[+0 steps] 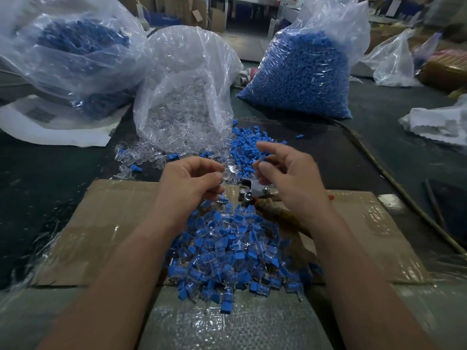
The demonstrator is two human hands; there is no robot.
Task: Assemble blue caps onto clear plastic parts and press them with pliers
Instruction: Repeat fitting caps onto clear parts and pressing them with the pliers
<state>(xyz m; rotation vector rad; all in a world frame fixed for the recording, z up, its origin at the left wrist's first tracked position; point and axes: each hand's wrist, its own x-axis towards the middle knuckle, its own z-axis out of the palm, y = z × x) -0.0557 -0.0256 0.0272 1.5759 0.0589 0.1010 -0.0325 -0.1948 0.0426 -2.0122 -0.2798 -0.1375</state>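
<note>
My left hand (192,179) pinches a clear plastic part (231,173) between thumb and fingers. A hand's width to the right, my right hand (285,173) holds a small blue cap (261,161) at its fingertips, close to the clear part but apart from it. The pliers (252,192) lie on the cardboard just below both hands, their jaws pointing left and their handles running under my right wrist. A pile of assembled blue-capped parts (232,253) sits between my forearms. Loose blue caps (249,145) and loose clear parts (141,156) lie beyond my hands.
A bag of clear parts (187,97) stands open at centre back. Bags of blue caps stand at back right (300,72) and back left (75,46). Taped cardboard (121,223) covers the table in front. A thin rod (394,183) runs along the right.
</note>
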